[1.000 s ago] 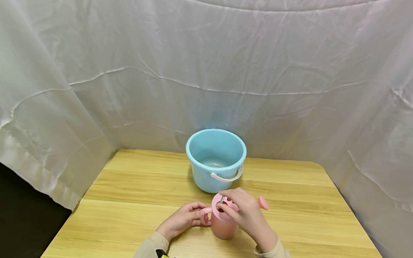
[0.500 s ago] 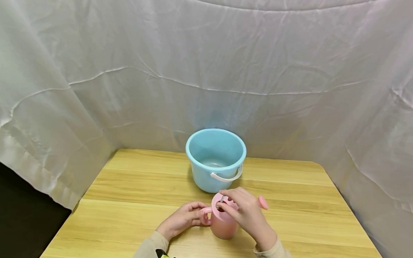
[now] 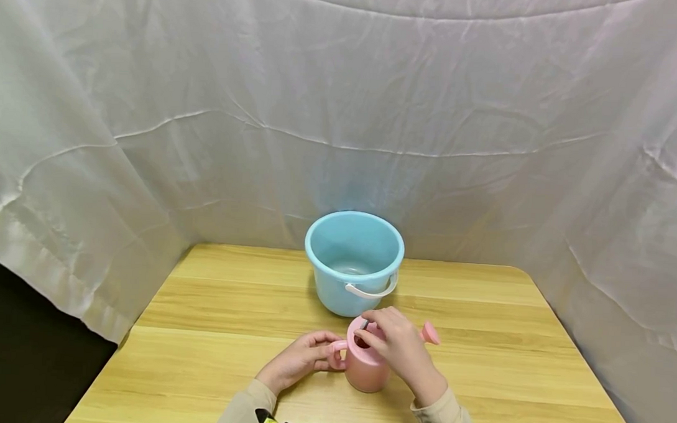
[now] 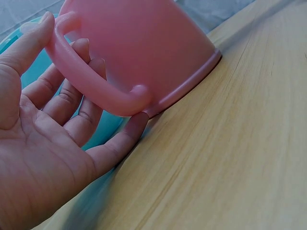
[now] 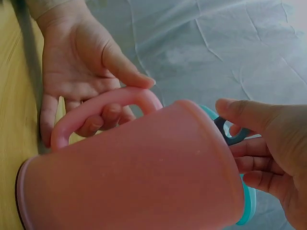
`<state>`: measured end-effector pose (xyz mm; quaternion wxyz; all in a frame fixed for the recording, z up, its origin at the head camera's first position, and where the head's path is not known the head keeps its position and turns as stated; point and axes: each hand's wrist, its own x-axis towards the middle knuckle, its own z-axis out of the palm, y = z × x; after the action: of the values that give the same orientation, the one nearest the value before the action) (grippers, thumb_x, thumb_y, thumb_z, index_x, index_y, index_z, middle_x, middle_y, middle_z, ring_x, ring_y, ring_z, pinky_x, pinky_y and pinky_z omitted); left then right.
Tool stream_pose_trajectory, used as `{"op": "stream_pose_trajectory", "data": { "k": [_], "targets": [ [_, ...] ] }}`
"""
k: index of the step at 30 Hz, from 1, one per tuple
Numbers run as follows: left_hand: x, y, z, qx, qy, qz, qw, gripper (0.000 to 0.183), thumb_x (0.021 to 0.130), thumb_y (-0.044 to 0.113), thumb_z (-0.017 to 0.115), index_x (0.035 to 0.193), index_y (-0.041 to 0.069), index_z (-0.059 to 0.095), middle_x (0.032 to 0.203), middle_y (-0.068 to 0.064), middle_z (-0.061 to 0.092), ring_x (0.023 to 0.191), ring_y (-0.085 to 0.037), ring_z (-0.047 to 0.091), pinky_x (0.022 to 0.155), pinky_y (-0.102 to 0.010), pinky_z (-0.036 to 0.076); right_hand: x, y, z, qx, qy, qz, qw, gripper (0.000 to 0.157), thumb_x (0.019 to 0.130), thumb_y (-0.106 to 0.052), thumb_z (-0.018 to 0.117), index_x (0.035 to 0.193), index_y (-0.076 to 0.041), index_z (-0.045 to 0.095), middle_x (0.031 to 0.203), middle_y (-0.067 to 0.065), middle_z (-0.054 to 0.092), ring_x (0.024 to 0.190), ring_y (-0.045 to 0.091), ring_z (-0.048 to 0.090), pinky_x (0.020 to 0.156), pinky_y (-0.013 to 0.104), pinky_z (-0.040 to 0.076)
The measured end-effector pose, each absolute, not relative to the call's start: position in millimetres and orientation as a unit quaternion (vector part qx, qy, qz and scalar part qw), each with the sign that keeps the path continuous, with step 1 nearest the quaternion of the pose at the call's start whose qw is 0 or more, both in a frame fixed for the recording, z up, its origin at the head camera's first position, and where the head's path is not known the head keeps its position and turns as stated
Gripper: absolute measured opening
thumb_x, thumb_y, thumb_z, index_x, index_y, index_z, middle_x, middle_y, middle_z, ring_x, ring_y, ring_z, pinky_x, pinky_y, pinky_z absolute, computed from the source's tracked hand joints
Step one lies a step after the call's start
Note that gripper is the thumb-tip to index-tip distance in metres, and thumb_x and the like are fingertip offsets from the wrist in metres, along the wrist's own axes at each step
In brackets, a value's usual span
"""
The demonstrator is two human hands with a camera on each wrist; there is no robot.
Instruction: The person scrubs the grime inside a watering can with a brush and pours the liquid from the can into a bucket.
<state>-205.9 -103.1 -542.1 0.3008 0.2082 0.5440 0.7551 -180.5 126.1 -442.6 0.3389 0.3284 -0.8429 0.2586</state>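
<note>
A pink watering can (image 3: pixel 367 373) stands upright on the table, its round spout head (image 3: pixel 430 333) pointing right. My left hand (image 3: pixel 304 358) grips the can's handle (image 4: pixel 91 86), thumb over the top and fingers curled behind the loop. Above the can's top opening, my right hand (image 3: pixel 402 347) pinches a small dark piece with a ring-shaped loop (image 5: pixel 223 127) between thumb and fingers. The rim of the can overlaps the lower part of this piece in the right wrist view, so its full shape is hidden.
Just behind the can stands a light blue bucket (image 3: pixel 327 286) with a white handle (image 3: pixel 371 295) hanging down its front. The wooden table (image 3: pixel 211 331) is bounded by a pale hanging cloth (image 3: pixel 342 99) at the back and sides.
My right hand has shifted slightly left at the wrist, and its thumb has lifted a little at the opening. My left hand, the can and the bucket stay put.
</note>
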Motion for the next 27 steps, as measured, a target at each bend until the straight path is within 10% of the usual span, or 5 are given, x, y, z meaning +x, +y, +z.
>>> {"op": "stream_pose_trajectory", "data": {
  "k": [27],
  "targets": [
    [-204.9, -103.5, -540.8, 0.202, 0.544, 0.756, 0.303, 0.023, 0.100, 0.018, 0.054, 0.120, 0.009, 0.060, 0.093, -0.001, 0.068, 0.102, -0.023, 0.070, 0.100, -0.046, 0.052, -187.9, 132.7, -440.4, 0.358, -0.820, 0.206, 0.397, 0.020, 0.071, -0.010, 0.080, 0.088, -0.011, 0.068, 0.077, -0.004, 0.065, 0.070, 0.011, 0.054, 0.062, 0.024, 0.045]
  ]
}}
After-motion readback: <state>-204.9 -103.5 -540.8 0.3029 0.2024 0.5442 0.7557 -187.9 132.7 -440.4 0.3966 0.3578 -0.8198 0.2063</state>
